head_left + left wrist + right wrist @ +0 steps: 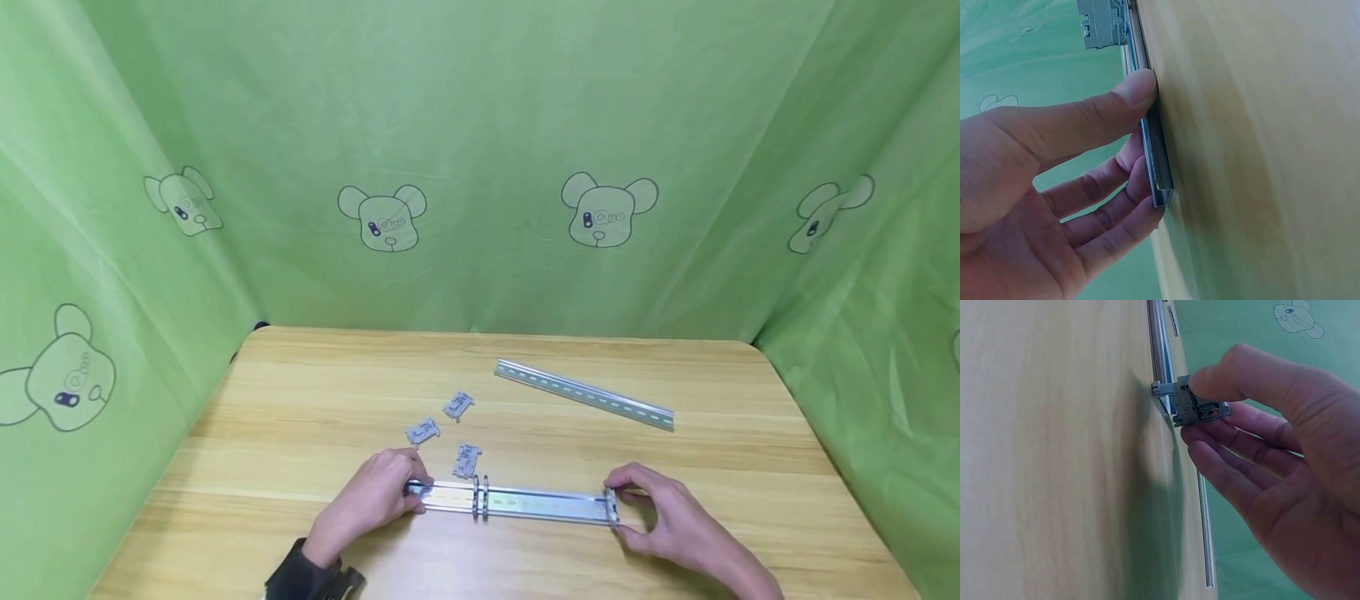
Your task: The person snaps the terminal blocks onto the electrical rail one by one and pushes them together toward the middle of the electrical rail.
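Note:
A slotted metal DIN rail (543,505) lies lengthwise near the front of the table. My left hand (378,492) grips its left end between thumb and fingers; the left wrist view shows the bare rail end past the thumb. Two grey terminal blocks, one of them the left block (476,500), stand side by side across the rail near its middle. At the right end, my right hand (660,515) pinches another grey terminal block (1194,405) between thumb and fingers. That block sits right at the rail's end, upright across it.
Three loose terminal blocks, including a nearer one (467,460), lie flat behind the rail's left half. A second slotted rail (585,394) rests at an angle toward the back right. A green printed curtain (480,283) encloses the wooden table (337,375) at the back and sides.

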A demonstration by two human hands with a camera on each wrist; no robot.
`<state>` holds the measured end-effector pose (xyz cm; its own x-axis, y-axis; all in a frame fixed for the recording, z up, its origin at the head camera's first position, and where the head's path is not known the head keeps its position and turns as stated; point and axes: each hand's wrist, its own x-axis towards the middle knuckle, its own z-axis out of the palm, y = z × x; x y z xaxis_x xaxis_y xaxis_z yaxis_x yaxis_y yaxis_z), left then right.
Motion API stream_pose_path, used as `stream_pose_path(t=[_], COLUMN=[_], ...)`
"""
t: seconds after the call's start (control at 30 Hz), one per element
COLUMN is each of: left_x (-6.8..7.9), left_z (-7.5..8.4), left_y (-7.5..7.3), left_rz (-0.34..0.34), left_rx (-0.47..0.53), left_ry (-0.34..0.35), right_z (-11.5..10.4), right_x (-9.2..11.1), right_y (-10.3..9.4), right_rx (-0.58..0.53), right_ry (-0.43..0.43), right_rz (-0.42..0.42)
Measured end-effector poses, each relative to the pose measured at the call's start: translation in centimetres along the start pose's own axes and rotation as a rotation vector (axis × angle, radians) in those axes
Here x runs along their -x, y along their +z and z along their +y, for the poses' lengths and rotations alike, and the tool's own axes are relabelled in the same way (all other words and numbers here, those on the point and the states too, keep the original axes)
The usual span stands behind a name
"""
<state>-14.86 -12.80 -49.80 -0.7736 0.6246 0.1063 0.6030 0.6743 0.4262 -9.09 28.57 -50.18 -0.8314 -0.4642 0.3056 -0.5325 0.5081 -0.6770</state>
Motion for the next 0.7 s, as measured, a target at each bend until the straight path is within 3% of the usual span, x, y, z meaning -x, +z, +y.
stream_pose_path(t=[0.3,0.7], left_x=[0.0,0.1], left_z=[0.1,0.4], left_y=[-0.1,-0.4], left_rz=[0.000,-0.003], left_rx=[0.001,0.001], left_ry=[0.002,-0.002], right_z=[0.0,-1.0], right_x=[-0.3,-2.2], right_y=[0.5,3.2], right_rx=[-0.064,0.064], right_ry=[0.026,0.025], right_rz=[-0.012,-0.002])
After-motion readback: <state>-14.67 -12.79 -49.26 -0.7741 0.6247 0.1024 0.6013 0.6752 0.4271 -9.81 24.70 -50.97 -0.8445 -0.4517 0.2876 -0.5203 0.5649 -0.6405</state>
